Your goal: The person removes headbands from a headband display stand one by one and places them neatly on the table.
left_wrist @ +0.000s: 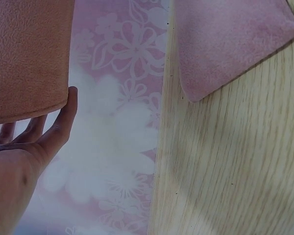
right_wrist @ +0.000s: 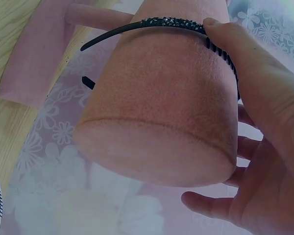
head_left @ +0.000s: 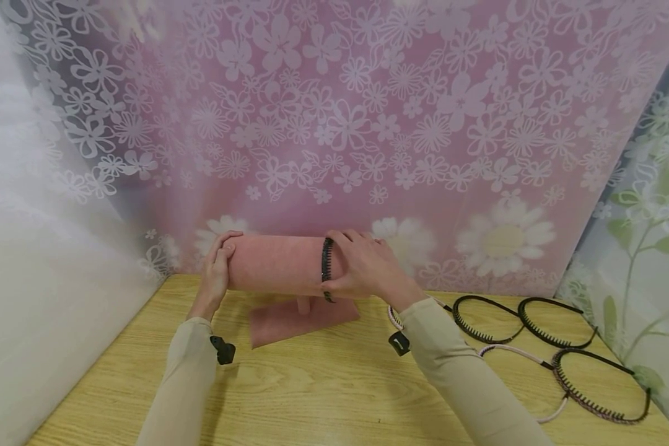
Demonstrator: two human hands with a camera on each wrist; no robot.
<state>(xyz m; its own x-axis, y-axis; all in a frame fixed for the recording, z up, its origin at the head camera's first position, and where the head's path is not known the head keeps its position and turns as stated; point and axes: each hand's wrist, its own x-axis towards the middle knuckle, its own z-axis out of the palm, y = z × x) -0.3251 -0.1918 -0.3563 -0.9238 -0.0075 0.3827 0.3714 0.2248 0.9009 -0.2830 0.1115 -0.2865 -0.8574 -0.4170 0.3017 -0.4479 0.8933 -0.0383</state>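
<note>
A pink velvety headband stand [head_left: 279,263] has a padded roll on a short post above a flat pink base [head_left: 301,322]. The left hand [head_left: 217,269] grips the roll's left end, its fingers bent around the edge in the left wrist view. A black toothed headband [head_left: 326,266] with sparkling stones goes around the roll toward its right end. Its two tips stick out past the roll in the right wrist view. The right hand [head_left: 365,263] holds this headband, thumb [right_wrist: 218,32] on the band and other fingers behind the roll.
Several more headbands lie on the wooden table at the right, among them a black one [head_left: 482,339], a dark one [head_left: 591,406] and a pale pink one [head_left: 515,349]. A flowered pink curtain [head_left: 368,124] hangs right behind the stand.
</note>
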